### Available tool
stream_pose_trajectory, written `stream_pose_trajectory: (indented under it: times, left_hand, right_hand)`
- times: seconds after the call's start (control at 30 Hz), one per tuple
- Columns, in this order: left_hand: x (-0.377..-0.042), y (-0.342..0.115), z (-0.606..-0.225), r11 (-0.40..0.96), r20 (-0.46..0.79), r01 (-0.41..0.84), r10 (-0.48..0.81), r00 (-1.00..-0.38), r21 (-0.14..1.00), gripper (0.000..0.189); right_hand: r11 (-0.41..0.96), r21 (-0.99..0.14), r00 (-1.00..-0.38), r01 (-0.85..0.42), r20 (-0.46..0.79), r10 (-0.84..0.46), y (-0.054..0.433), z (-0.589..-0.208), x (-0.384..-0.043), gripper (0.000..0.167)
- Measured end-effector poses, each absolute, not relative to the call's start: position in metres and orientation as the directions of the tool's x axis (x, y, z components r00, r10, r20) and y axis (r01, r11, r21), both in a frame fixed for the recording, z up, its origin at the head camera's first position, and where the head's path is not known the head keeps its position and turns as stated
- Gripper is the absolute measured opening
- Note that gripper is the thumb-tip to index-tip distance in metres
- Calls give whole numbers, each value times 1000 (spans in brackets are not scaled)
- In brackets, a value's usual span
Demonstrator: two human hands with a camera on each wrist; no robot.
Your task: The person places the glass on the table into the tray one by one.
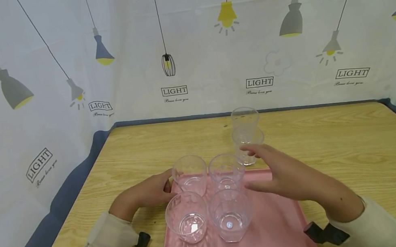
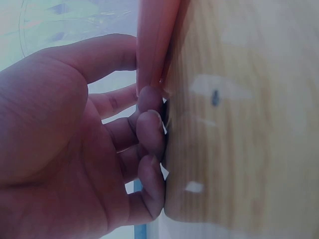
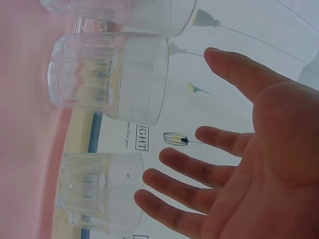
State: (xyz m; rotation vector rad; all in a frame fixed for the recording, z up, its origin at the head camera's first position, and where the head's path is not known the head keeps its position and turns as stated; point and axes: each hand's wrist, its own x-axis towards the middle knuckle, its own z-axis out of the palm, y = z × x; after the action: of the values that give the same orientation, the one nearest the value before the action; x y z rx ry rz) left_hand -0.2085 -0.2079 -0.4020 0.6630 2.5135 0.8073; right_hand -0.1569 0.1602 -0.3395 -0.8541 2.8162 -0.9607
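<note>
My left hand (image 1: 147, 191) holds the far left corner of a pink tray (image 1: 275, 220), thumb over its rim and the other fingers curled low by the table. Two clear plastic cups (image 1: 187, 218) (image 1: 230, 217) stand upright at the front of the tray, and a second pair (image 1: 190, 171) (image 1: 226, 169) stands behind them. To their right, my right hand (image 1: 288, 174) hovers with fingers spread and nothing held. In the right wrist view its palm faces a clear cup (image 3: 109, 74), with a gap between them.
Past the tray's far edge, more clear cups (image 1: 247, 134) overlap in the head view, close by the right fingertips. Underneath is a wooden table (image 1: 363, 153). A white curtain (image 1: 204, 49) printed with lamps encloses it at the back and sides.
</note>
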Motion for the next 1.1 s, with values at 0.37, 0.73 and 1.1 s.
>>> stream_pose_trajectory:
  times: [0.37, 0.73, 1.1]
  left_hand:
    - [-209, -210, -402, 723, -228, 318, 547, -805, 613, 49]
    - [-210, -211, -402, 712, -213, 334, 560, -801, 617, 50]
    - [-211, -210, -406, 714, -224, 312, 549, -805, 626, 54]
  right_hand:
    - [630, -607, -862, -485, 211, -460, 161, -343, -175, 80]
    - [668, -597, -894, -444, 248, -373, 166, -343, -198, 82]
    - [710, -608, -933, -355, 182, -310, 168, -345, -218, 86]
